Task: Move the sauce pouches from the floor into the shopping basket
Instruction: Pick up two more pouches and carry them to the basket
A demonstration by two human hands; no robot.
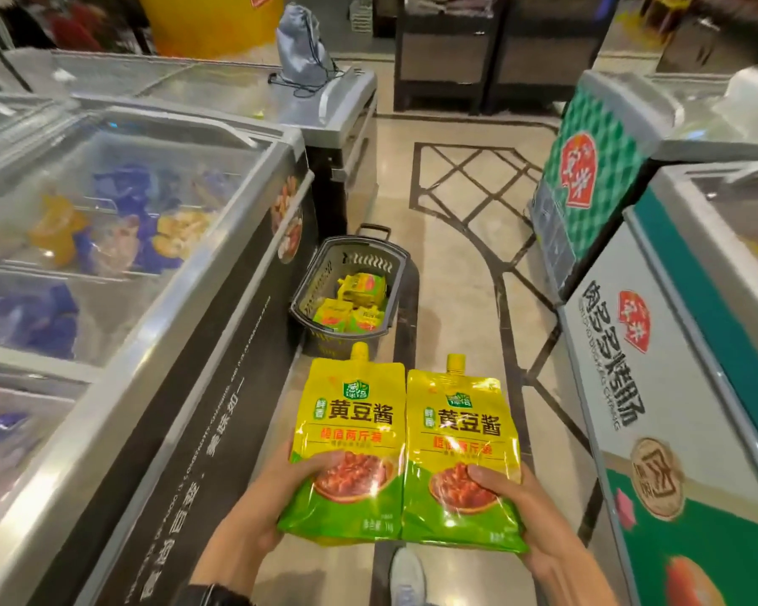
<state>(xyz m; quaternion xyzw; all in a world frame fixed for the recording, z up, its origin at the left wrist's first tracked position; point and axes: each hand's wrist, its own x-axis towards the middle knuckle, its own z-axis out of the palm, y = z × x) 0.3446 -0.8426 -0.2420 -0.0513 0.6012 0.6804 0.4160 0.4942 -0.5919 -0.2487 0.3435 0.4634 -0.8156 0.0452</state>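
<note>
Flanking the aisle, a glass-topped freezer (119, 238) fills nine o'clock and a green-and-white freezer (692, 387) stands at three o'clock, with patterned floor (460, 273) running between them. Ahead at twelve o'clock the shopping basket (308, 282) sits on the floor against the left freezer, already holding several yellow pouches (359, 299). Nearer, two sauce pouches are carried upright, side by side and touching: the left pouch (351, 430) is gripped at its lower edge by the left hand (254, 518), the right pouch (460, 439) by the right hand (539, 531), thumbs on the front. The carry step looks underway; next they need bringing forward over the basket's rim and lowering in.
</note>
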